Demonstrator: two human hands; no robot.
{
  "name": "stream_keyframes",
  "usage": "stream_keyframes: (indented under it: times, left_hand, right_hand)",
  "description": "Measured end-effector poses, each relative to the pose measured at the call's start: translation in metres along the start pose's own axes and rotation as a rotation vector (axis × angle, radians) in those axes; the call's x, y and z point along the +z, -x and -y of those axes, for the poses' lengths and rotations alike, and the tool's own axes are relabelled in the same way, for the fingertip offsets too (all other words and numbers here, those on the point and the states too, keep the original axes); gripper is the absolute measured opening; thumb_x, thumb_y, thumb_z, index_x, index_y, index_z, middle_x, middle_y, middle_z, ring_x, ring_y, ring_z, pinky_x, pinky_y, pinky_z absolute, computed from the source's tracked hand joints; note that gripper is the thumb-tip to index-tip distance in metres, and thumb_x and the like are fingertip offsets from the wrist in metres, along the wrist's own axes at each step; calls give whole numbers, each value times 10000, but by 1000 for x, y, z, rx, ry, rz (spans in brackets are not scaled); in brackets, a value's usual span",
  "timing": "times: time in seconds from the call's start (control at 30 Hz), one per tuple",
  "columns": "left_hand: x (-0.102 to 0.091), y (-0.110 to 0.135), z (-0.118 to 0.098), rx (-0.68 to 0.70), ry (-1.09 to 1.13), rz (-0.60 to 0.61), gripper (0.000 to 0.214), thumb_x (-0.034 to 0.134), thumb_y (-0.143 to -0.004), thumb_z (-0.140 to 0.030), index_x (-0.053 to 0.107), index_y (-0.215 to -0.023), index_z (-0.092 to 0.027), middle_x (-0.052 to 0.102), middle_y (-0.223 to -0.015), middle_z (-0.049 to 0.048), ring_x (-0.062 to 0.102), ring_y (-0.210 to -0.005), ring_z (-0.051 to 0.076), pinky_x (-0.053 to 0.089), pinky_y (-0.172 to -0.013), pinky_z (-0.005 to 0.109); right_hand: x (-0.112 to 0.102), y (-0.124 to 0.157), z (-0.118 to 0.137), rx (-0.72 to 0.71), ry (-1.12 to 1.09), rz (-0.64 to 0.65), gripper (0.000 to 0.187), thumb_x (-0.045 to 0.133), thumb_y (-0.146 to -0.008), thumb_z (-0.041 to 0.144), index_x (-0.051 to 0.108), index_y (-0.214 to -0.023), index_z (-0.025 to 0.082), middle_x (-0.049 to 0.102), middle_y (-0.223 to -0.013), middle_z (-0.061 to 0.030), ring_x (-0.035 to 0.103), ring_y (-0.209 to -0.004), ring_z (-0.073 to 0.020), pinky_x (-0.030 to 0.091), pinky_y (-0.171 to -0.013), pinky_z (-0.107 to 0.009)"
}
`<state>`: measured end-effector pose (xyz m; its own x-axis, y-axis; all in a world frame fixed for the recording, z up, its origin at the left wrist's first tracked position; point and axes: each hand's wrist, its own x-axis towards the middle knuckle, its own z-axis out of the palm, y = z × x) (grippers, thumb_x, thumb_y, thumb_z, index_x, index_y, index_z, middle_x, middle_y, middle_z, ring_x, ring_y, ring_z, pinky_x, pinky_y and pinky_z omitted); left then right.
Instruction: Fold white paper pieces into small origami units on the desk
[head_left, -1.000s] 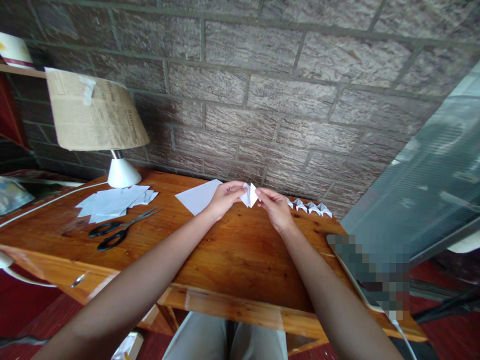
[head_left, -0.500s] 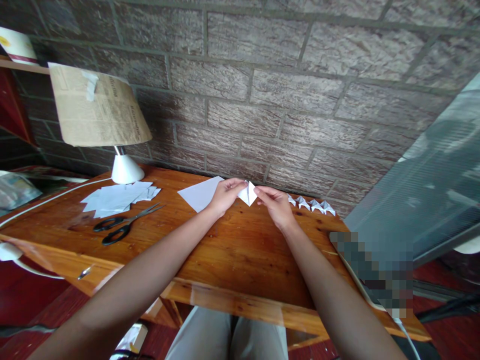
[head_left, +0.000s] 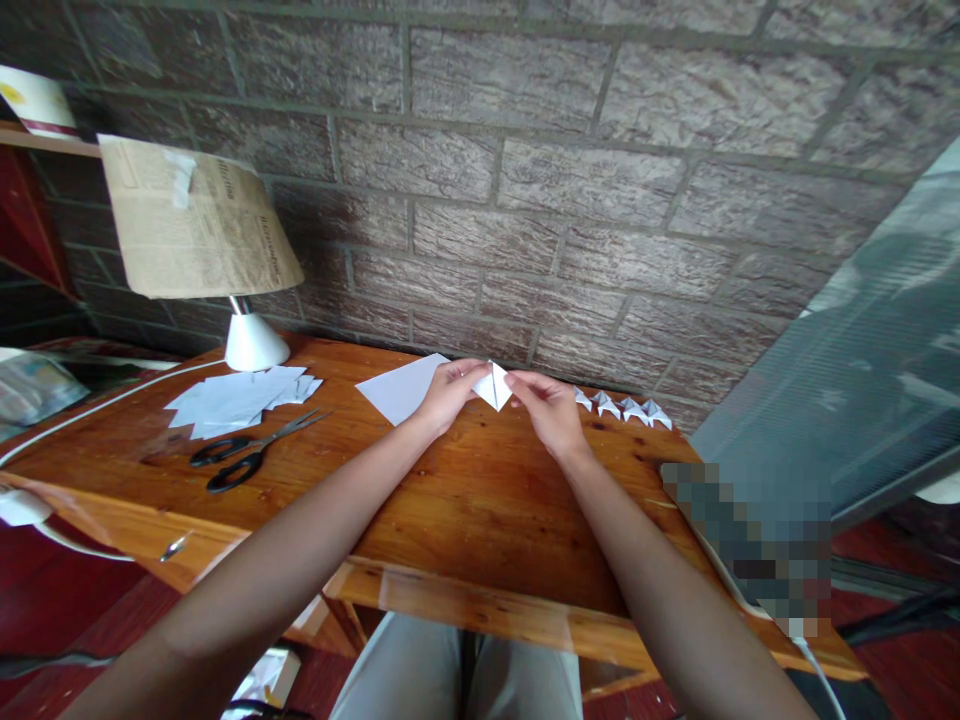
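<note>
Both hands hold a small folded white paper piece point(head_left: 495, 387) just above the far side of the wooden table point(head_left: 465, 510). My left hand point(head_left: 448, 392) pinches its left edge with fingers and thumb. My right hand point(head_left: 547, 408) pinches its right edge, fingers curled. A flat white sheet point(head_left: 399, 387) lies on the table right beside my left hand. A row of small folded paper shapes point(head_left: 626, 409) sits by the wall, to the right of my right hand.
A pile of cut white paper point(head_left: 236, 396) and black-handled scissors point(head_left: 244, 456) lie on the left. A lamp point(head_left: 217, 250) with a newspaper shade stands at the back left. A brick wall backs the table. A blurred flat object point(head_left: 750, 540) rests at the right edge.
The hands have drawn slightly closer together on the folded piece, which now looks flatter and more closed. The view has shifted a little.
</note>
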<state>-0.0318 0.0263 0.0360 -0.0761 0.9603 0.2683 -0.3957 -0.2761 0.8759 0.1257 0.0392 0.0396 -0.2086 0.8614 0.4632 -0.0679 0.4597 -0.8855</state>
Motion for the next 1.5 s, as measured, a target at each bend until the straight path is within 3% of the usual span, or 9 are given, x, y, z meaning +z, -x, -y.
stream_keyframes:
  times: [0.2, 0.47, 0.7, 0.87, 1.2, 1.5]
  left_hand:
    - [2, 2, -2, -10, 38, -10, 279, 804, -623, -352, 734, -804, -152, 702, -793, 46, 624, -743, 157, 491, -735, 303]
    - [6, 4, -7, -36, 110, 2, 313, 830, -602, -332, 742, -845, -155, 720, -877, 69, 650, -813, 184, 507, -798, 352]
    - [7, 5, -11, -39, 116, 25, 297, 822, -615, -321, 748, -853, -158, 725, -866, 64, 652, -803, 171, 523, -765, 323]
    - [5, 5, -10, 1, 55, 73, 348, 847, -580, -293, 742, -887, -168, 737, -876, 56, 667, -820, 184, 522, -797, 342]
    - [0, 0, -2, 42, 29, 90, 319, 848, -592, -301, 731, -853, -161, 744, -845, 47, 668, -770, 160, 499, -801, 323]
    - [-1, -1, -4, 129, -81, 94, 260, 835, -621, -306, 729, -808, -159, 734, -793, 29, 649, -723, 142, 473, -746, 279]
  right_hand:
    - [3, 3, 3, -37, 32, -36, 276, 732, -722, 459, 763, -873, 231, 749, -860, -32, 642, -696, -176, 539, -650, -314]
    - [4, 6, 4, -130, 163, -122, 289, 658, -797, 469, 756, -930, 232, 751, -893, -43, 646, -683, -174, 536, -690, -326]
    - [5, 6, 2, -136, 161, -129, 325, 675, -793, 439, 737, -1022, 217, 753, -927, -49, 660, -707, -169, 541, -678, -305]
    - [4, 6, 4, -158, 207, -133, 305, 651, -812, 432, 751, -980, 198, 756, -926, -59, 660, -679, -163, 545, -688, -311]
    - [4, 5, 2, -200, 199, -122, 250, 707, -772, 380, 749, -949, 209, 755, -961, -58, 695, -832, -197, 546, -800, -334]
    - [5, 6, -2, -207, 166, -135, 264, 725, -758, 376, 735, -968, 216, 752, -903, -51, 688, -771, -186, 555, -773, -326]
